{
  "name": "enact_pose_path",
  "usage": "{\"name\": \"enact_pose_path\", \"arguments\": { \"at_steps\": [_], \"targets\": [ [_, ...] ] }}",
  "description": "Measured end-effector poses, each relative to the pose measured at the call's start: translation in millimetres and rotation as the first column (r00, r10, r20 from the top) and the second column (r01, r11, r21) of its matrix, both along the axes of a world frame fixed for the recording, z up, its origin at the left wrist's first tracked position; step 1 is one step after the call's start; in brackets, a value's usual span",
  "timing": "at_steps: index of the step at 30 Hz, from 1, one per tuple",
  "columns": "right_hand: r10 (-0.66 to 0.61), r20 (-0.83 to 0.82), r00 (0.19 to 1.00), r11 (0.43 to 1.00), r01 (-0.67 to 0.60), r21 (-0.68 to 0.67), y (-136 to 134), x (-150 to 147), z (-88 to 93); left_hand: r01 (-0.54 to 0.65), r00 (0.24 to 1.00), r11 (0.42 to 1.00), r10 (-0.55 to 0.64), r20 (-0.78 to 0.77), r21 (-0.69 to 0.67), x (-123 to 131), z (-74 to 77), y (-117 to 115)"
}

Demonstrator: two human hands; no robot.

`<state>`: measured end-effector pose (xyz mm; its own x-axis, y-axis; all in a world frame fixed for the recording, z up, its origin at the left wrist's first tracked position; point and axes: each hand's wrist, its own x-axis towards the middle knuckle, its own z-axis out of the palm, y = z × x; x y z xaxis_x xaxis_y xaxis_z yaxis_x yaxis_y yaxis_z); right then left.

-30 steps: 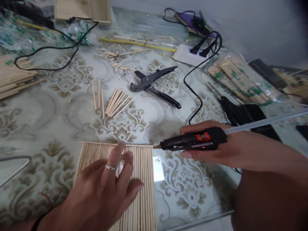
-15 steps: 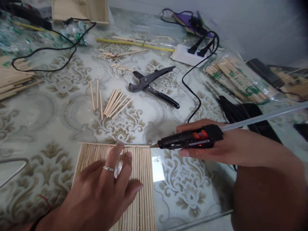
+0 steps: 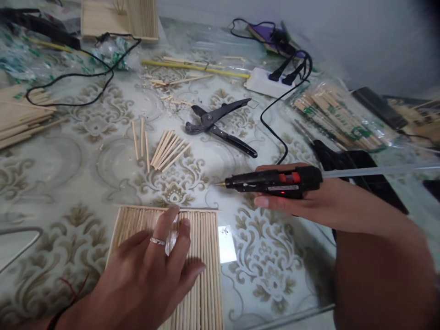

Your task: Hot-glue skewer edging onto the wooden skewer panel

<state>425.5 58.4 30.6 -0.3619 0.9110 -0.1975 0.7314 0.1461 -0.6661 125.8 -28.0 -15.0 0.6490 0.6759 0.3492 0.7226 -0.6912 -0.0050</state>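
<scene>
My left hand [image 3: 147,266] lies spread over a panel of thin wooden sticks [image 3: 202,275] set side by side, its fingertips near the far edge. A thin cross stick [image 3: 202,210] runs along that edge and pokes out a little past the corner. Something clear and shiny shows between the fingers; I cannot tell what it is. My right hand [image 3: 309,204] is closed round a black glue gun [image 3: 271,182] with a lit red light and a long clear glue stick [image 3: 371,171] in its back. Its nozzle points left, above the table and apart from the panel.
Beyond the panel lie several short cut sticks [image 3: 168,149] and black cutters [image 3: 220,123]. A white power strip [image 3: 264,83], its cord running towards the glue gun, and bagged sticks [image 3: 340,114] lie behind. More sticks [image 3: 24,121] and a black cable [image 3: 112,73] are at left.
The glue gun has lifted up and away from the panel's far right corner, where its nozzle was. My left hand stays on the panel; the view has shifted slightly.
</scene>
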Motion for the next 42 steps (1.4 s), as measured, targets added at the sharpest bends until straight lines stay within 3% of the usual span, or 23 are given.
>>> {"name": "enact_pose_path", "arguments": {
  "at_steps": [3, 7, 12, 17, 22, 25, 27, 29, 33, 35, 39, 42],
  "targets": [
    [0.098, 0.005, 0.995, 0.995, -0.098, -0.027, 3.0, -0.2, 0.5, -0.013, 1.000, 1.000, 0.013, 0.006, -0.007, -0.5, -1.5, -1.3],
    [0.095, -0.128, 0.987, 0.978, -0.117, -0.173, 7.2, -5.1, -1.2, -0.018, 1.000, 1.000, 0.018, -0.002, -0.015, -0.6, -3.9, -2.1],
    [-0.106, -0.180, 0.978, 0.937, 0.038, -0.346, 9.2, -16.2, -11.4, 0.005, 1.000, 1.000, -0.005, -0.015, -0.010, -0.8, -4.6, -2.7],
    [-0.170, 0.043, 0.985, 0.927, 0.174, -0.332, 5.8, -28.6, -9.4, 0.008, 1.000, 1.000, -0.008, -0.008, -0.028, -1.6, -5.1, -3.6],
    [-0.154, 0.306, 0.940, 0.967, 0.207, -0.151, 4.9, -37.2, -8.7, 0.012, 0.999, 0.998, -0.015, -0.042, -0.069, -1.3, -8.3, -7.3],
    [-0.174, 0.393, 0.903, 0.984, 0.150, 0.092, 3.3, -33.6, -8.0, -0.002, 0.999, 0.999, 0.000, -0.040, -0.051, -1.0, -8.4, -8.0],
    [-0.256, 0.395, 0.882, 0.941, 0.134, 0.311, -1.8, -31.0, -3.6, 0.002, 0.999, 0.999, -0.005, -0.053, -0.045, -1.1, -7.3, -7.9],
    [-0.286, 0.340, 0.896, 0.887, 0.113, 0.448, -11.2, -32.4, 2.1, 0.004, 0.997, 0.998, -0.009, -0.073, -0.067, -1.1, -5.6, -7.6],
    [-0.038, 0.271, 0.962, 0.944, -0.054, 0.326, -38.2, -50.8, -0.3, -0.059, 0.998, 0.994, 0.055, -0.042, -0.090, 0.4, -2.8, -6.2],
    [0.050, 0.269, 0.962, 0.926, -0.146, 0.349, -51.5, -62.6, -11.7, -0.088, 0.995, 0.990, 0.083, -0.052, -0.112, 1.8, -1.1, -5.5],
    [0.026, 0.282, 0.959, 0.855, -0.168, 0.492, -68.9, -76.5, -35.7, -0.107, 0.992, 0.979, 0.093, -0.087, -0.176, 2.8, 4.8, -5.3],
    [-0.018, 0.318, 0.948, 0.820, -0.168, 0.547, -71.7, -79.2, -38.9, -0.084, 0.994, 0.967, 0.065, -0.084, -0.239, -1.5, 9.6, -7.4]
  ]
}}
